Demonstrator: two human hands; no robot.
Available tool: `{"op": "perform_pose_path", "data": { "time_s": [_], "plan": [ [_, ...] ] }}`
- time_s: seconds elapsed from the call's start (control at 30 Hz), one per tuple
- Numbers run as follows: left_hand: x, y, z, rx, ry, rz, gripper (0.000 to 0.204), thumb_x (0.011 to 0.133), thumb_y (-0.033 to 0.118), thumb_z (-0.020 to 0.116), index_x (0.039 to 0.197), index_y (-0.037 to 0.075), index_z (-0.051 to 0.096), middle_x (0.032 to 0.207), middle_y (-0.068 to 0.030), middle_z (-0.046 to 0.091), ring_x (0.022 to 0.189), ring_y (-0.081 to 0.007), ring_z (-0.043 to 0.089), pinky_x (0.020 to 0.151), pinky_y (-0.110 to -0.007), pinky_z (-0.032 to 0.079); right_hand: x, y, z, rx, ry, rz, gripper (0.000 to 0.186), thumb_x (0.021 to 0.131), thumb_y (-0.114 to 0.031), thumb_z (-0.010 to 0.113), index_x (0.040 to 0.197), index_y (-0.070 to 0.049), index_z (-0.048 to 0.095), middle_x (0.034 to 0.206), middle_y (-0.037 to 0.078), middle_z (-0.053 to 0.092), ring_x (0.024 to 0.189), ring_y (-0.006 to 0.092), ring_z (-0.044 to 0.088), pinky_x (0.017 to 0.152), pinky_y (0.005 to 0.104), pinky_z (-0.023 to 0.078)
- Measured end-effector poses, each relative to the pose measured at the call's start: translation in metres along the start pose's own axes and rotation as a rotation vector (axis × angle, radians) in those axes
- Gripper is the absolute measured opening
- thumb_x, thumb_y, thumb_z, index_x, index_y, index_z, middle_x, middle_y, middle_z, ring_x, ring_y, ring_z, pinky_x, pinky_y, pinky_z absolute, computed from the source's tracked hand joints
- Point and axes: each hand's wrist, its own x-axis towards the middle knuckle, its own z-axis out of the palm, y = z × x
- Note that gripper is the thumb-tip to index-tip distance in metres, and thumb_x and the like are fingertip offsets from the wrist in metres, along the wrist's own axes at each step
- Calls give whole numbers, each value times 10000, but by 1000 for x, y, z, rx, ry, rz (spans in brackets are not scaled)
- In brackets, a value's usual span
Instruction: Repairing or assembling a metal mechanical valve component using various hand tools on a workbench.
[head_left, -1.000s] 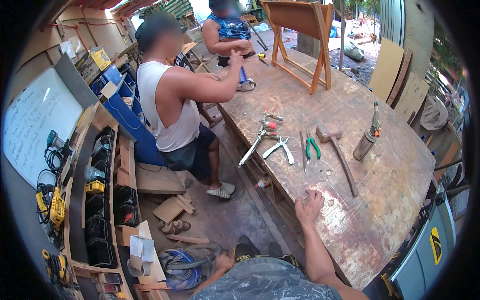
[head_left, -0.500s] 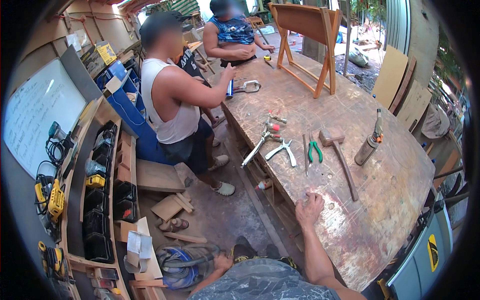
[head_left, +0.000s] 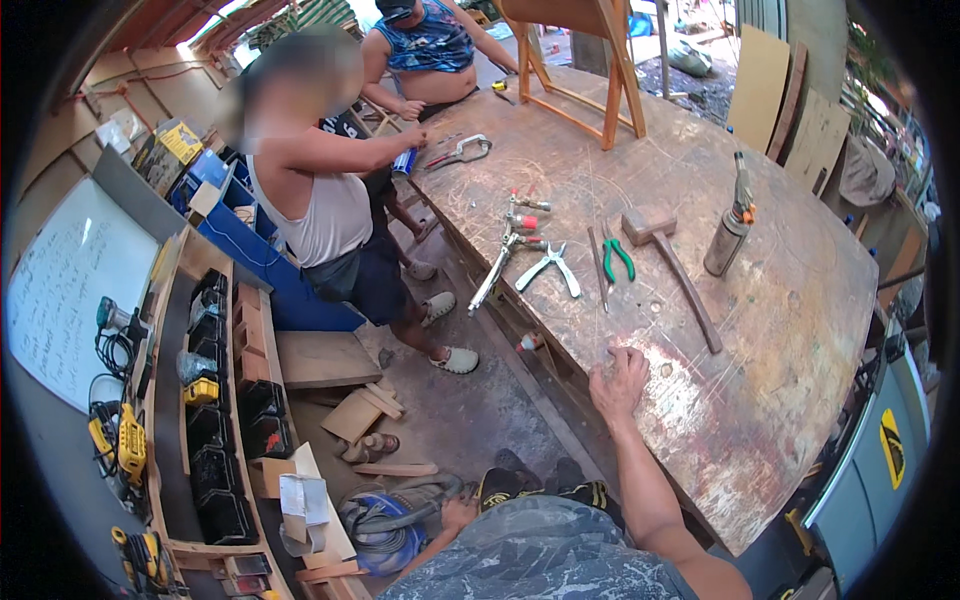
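My right hand [head_left: 618, 385] rests on the near left edge of the worktable [head_left: 780, 400], fingers apart and holding nothing. Beyond it lie a thin pointed rod [head_left: 598, 275], green-handled pliers [head_left: 619, 262], pliers with pale handles [head_left: 551, 272] and a wooden mallet [head_left: 684, 280]. To their left is a long metal clamp-like tool [head_left: 494, 272] with red-ended fittings. A torch on a gas canister [head_left: 727, 245] stands upright to the right. My left hand [head_left: 460, 512] hangs low by my thigh, near a coiled hose [head_left: 395, 520]; its fingers are mostly hidden.
A person in a white sleeveless top [head_left: 325, 215] stands at the table's left side, a hand near a blue can [head_left: 404, 162]. Another person [head_left: 430, 55] is at the far end. A folding wooden frame [head_left: 610, 95] stands on the table; shelves with black bins [head_left: 215, 430] line the left.
My view has shifted, so the table and tools sit higher and further left. The far person's arm now reaches out to the table. My right hand stays at the edge.
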Motion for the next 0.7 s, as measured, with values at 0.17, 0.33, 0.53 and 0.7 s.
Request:
{"op": "perform_pose_path", "data": {
  "time_s": [0.17,0.33,0.53,0.7],
  "plan": [
    [-21,14,-31,-38,-62,-62,632,935,500,600,1373,48,650,1406,-257,615,1389,-433,491,1176,-483,389,1,-2,-3,20,-3,36,406,796,-168,744,1176,-48,665,1188,166,558,1144,371,510,1013,495,408],
    [-31,26,-45,36,-23,152,580,934,477,596,1278,18,688,1282,-276,666,1296,-461,537,1120,-516,422,2,-1,-2,44,6,65,453,779,-203,758,1204,-72,672,1209,155,563,1165,363,504,1029,503,403],
    [-17,24,-38,82,49,209,582,945,475,602,1234,-22,688,1191,-293,688,1210,-491,569,1061,-535,460,1,0,-2,56,18,77,434,792,-207,758,1200,-80,682,1218,145,566,1174,355,505,1040,488,410],
    [-25,35,-40,42,89,229,609,933,493,642,1270,-14,671,1236,-328,655,1210,-504,575,1045,-538,479,2,1,0,66,53,72,445,773,-189,753,1201,-86,683,1198,133,566,1140,343,512,1011,489,420]
  ]
}}
